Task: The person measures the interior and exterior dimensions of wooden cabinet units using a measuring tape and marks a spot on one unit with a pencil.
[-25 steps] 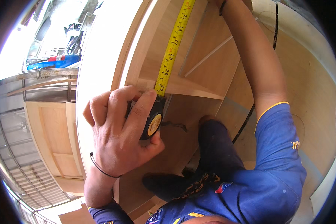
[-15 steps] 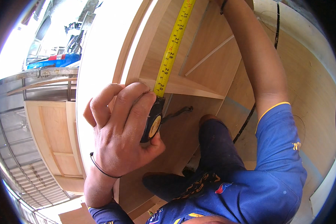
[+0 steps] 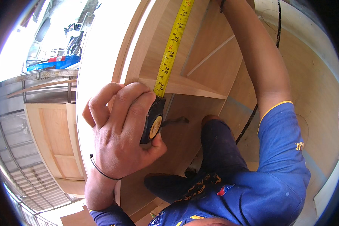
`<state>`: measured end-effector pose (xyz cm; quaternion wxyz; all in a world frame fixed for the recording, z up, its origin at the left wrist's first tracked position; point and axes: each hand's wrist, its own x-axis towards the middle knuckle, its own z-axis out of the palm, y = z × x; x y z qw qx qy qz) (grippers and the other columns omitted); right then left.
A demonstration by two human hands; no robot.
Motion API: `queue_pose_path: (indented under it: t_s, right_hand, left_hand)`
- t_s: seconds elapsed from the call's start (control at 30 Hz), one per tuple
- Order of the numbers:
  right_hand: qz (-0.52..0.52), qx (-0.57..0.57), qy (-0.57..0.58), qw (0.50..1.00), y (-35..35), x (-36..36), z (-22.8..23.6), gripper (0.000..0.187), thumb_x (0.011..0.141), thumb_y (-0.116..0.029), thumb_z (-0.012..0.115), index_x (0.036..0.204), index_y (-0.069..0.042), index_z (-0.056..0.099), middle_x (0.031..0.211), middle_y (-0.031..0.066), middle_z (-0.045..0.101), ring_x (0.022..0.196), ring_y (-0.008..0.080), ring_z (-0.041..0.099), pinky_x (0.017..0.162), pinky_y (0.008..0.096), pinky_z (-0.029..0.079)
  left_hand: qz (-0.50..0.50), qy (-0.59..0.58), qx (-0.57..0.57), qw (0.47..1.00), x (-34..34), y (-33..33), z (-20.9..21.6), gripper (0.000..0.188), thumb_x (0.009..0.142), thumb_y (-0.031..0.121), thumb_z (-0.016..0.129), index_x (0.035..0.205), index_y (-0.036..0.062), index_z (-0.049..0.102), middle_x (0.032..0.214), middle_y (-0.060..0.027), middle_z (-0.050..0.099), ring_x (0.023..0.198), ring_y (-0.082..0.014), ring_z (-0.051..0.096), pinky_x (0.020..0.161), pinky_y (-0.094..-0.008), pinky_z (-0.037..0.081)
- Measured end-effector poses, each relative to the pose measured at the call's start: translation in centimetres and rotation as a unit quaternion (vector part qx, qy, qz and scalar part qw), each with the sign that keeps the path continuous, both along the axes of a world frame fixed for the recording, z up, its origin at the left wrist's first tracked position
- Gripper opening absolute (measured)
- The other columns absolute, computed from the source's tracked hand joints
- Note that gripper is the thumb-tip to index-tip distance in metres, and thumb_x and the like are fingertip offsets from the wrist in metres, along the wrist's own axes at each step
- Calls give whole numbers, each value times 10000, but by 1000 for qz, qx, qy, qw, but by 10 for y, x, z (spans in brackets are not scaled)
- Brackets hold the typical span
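Observation:
My left hand point(image 3: 120, 124) is wrapped round a black tape measure point(image 3: 153, 122) with a yellow disc on its side. Its yellow blade point(image 3: 171, 49) runs out of the case and up past the top edge of the picture. The case sits against the wooden frame point(image 3: 188, 86) of a cabinet, near a crosspiece, and my fingertips press by the mouth of the case. My right forearm point(image 3: 256, 52) stretches up along the other side of the blade; the hand itself lies beyond the top edge, so its grip is hidden.
A white panel point(image 3: 98, 45) stands along the cabinet's left side. Further left is a framed wooden door point(image 3: 56, 139) beside metal racking. To the right, a large plywood sheet point(image 3: 301, 83) carries a dark cable or strip point(image 3: 248, 124). My legs point(image 3: 222, 147) are inside the cabinet frame.
Almost nothing differs. The tape measure and my left hand have shifted very slightly left and up; the strap hanging by the case has swung a little.

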<state>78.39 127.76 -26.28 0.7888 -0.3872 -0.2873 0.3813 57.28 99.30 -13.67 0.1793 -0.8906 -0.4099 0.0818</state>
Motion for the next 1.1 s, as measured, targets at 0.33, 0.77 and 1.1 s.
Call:
queue_pose_path:
  t_s: [0.33, 0.77, 1.1]
  right_hand:
    - [-14, -3, -24, 1000, 4, 3, -2, 352, 838, -214, 433, 868, 46, 668, 636, 124, 576, 539, 218, 550, 480, 336, 433]
    - [-12, 1, -11, 1000, 9, -2, -6, 345, 862, -204, 420, 871, 43, 661, 632, 130, 579, 512, 217, 541, 468, 330, 424]
    - [-44, -9, -129, 991, 12, 0, -11, 336, 869, -185, 410, 856, 39, 660, 619, 156, 579, 520, 232, 573, 484, 359, 456]
  left_hand:
    - [-2, 3, -4, 1000, 1, 0, 1, 653, 451, 119, 623, 1096, 57, 549, 1135, -90, 547, 1107, -329, 416, 942, -435, 329]
    - [-12, -20, -15, 1000, -4, 2, -2, 658, 458, 134, 635, 1105, 59, 543, 1137, -96, 540, 1111, -334, 403, 949, -433, 306]
    - [16, -23, -29, 999, -2, 0, 0, 618, 480, 148, 679, 1085, 75, 578, 1157, -39, 512, 1156, -287, 397, 953, -405, 268]
